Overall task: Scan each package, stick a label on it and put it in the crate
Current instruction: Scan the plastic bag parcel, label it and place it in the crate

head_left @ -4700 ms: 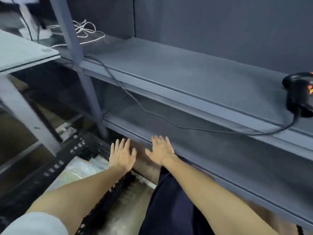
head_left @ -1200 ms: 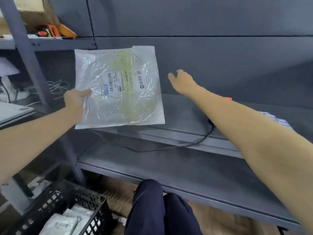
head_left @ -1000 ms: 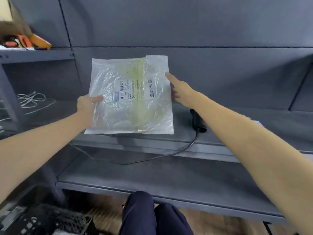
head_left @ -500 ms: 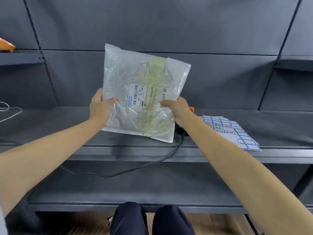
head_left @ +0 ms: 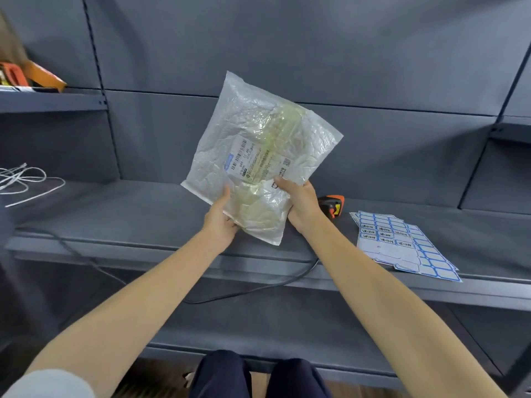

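Both hands grip the package [head_left: 260, 156] by its lower edge, tilted, directly above-left of the scanner [head_left: 332, 204], nearest the right hand [head_left: 301, 206], left hand [head_left: 219, 219] farther.

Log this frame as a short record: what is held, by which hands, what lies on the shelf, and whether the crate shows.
held item: clear plastic package, printed barcode label facing the camera
left hand: grips its lower left edge
right hand: grips its lower right edge
on shelf: black-and-orange scanner behind the right hand, blue-bordered label sheets to the right, white cable far left
crate: not in view
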Action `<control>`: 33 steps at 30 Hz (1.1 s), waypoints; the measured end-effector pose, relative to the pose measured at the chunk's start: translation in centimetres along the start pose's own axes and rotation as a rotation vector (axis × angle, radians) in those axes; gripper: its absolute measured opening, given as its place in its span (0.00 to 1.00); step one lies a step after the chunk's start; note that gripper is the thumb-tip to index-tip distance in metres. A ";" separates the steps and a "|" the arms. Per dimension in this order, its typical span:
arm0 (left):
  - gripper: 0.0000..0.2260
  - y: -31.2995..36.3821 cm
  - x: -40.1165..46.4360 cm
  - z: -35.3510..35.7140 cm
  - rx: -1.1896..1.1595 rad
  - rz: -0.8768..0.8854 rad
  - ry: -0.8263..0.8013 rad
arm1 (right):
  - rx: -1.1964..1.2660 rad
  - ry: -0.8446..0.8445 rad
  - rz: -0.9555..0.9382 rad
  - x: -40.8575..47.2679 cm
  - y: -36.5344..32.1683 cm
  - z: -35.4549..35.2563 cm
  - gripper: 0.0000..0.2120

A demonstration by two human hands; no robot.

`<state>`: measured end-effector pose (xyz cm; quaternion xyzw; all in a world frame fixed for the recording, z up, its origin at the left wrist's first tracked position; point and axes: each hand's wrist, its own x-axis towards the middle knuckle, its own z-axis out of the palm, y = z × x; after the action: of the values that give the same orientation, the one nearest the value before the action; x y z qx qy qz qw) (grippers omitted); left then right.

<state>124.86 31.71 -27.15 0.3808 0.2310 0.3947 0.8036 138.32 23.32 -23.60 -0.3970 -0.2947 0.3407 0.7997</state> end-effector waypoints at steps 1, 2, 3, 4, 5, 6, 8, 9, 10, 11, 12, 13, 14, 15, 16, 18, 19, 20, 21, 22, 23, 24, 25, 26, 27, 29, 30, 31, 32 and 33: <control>0.26 0.0 0.2 0.1 -0.003 -0.003 -0.038 | 0.002 -0.032 -0.001 -0.1 0.0 -0.1 0.22; 0.23 0.2 0.6 0.1 -0.005 -0.001 -0.043 | 0.002 -0.061 0.001 -0.2 0.0 -0.3 0.22; 0.21 0.5 0.9 0.0 -0.011 0.006 -0.040 | -0.003 -0.084 0.011 -0.4 -0.2 -0.3 0.22; 0.20 0.9 1.3 -0.2 -0.005 0.014 -0.040 | -0.009 -0.109 0.026 -0.6 -0.5 -0.4 0.22; 0.20 1.2 1.8 -0.7 0.014 0.027 -0.027 | -0.027 -0.128 0.037 -0.7 -0.8 -0.6 0.22; 0.21 1.6 2.5 -1.2 0.014 0.044 0.000 | -0.057 -0.152 0.040 -1.0 -1.1 -0.8 0.21; 0.20 2.5 3.1 -1.8 -0.013 0.085 0.073 | -0.164 -0.188 0.046 -1.3 -1.8 -1.6 0.20; 0.17 3.2 2.8 -1.8 -0.016 0.117 0.146 | -0.221 -0.202 0.068 -1.6 -2.2 -2.2 0.22; 0.14 3.9 2.7 -2.0 -0.011 0.151 0.226 | -0.275 -0.205 0.102 -1.8 -2.7 -2.9 0.28; 0.12 4.6 2.4 -2.0 0.013 0.194 0.301 | -0.331 -0.203 0.138 -2.0 -3.2 -3.8 0.34; 0.11 5.2 2.4 -2.3 0.057 0.242 0.362 | -0.388 -0.198 0.171 -2.0 -3.6 -4.8 0.36; 0.09 5.8 2.4 -2.7 0.115 0.296 0.417 | -0.446 -0.166 0.190 -2.1 -4.1 -5.7 0.37; 0.06 6.4 2.3 -3.1 0.198 0.347 0.474 | -0.473 -0.105 0.210 -1.8 -4.5 -6.9 0.38; 0.04 6.9 2.1 -3.5 0.300 0.396 0.522 | -0.505 -0.023 0.215 -1.6 -4.7 -7.9 0.39; 0.04 7.4 2.0 -3.9 0.379 0.437 0.550 | -0.564 0.074 0.209 -1.2 -4.7 -8.7 0.39; 0.03 7.8 1.8 -4.6 0.461 0.496 0.557 | -0.839 0.231 0.180 -0.4 -4.5 -9.6 0.30; 0.04 7.8 1.7 -4.8 0.492 0.521 0.545 | -0.991 0.248 0.172 -0.2 -4.2 -9.7 0.25; 0.04 7.7 1.6 -4.9 0.521 0.537 0.520 | -1.116 0.235 0.167 0.3 -3.7 -9.9 0.24; 0.04 7.3 1.6 -5.0 0.541 0.547 0.484 | -1.212 0.219 0.194 0.8 -3.1 -10.1 0.27; 0.05 6.9 1.7 -5.0 0.562 0.554 0.447 | -1.312 0.213 0.242 1.4 -2.3 -10.5 0.32; 0.06 6.5 1.8 -5.0 0.582 0.564 0.413 | -1.428 0.214 0.284 1.5 -1.6 -10.3 0.35; 0.05 6.2 1.8 -4.9 0.598 0.573 0.391 | -1.549 0.224 0.302 1.8 -0.9 -10.2 0.36; 0.05 5.9 1.8 -4.7 0.605 0.579 0.374 | -1.648 0.242 0.318 1.8 -0.4 -9.9 0.38; 0.04 5.6 1.8 -4.6 0.610 0.582 0.362 | -1.707 0.254 0.328 1.9 0.2 -9.8 0.41; 0.03 5.4 1.9 -4.5 0.615 0.593 0.347 | -1.711 0.279 0.333 1.7 0.4 -9.3 0.42; 0.02 5.3 1.8 -4.3 0.617 0.616 0.320 | -1.676 0.326 0.315 2.4 0.8 -9.2 0.38; 0.02 5.2 1.7 -4.3 0.616 0.625 0.313 | -1.670 0.334 0.294 2.8 0.7 -9.3 0.33; 0.02 5.1 1.7 -4.4 0.609 0.632 0.309 | -1.650 0.332 0.283 3.0 0.4 -9.2 0.26; 0.02 5.1 1.6 -4.5 0.602 0.636 0.311 | -1.625 0.329 0.274 3.2 0.1 -9.2 0.21; 0.03 5.0 1.5 -4.5 0.597 0.639 0.315 | -1.588 0.341 0.271 3.0 -0.4 -8.9 0.19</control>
<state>120.42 36.86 -25.99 0.5828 0.3248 0.5920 0.4521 146.82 21.63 -27.15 -0.9227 -0.2720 0.0593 0.2665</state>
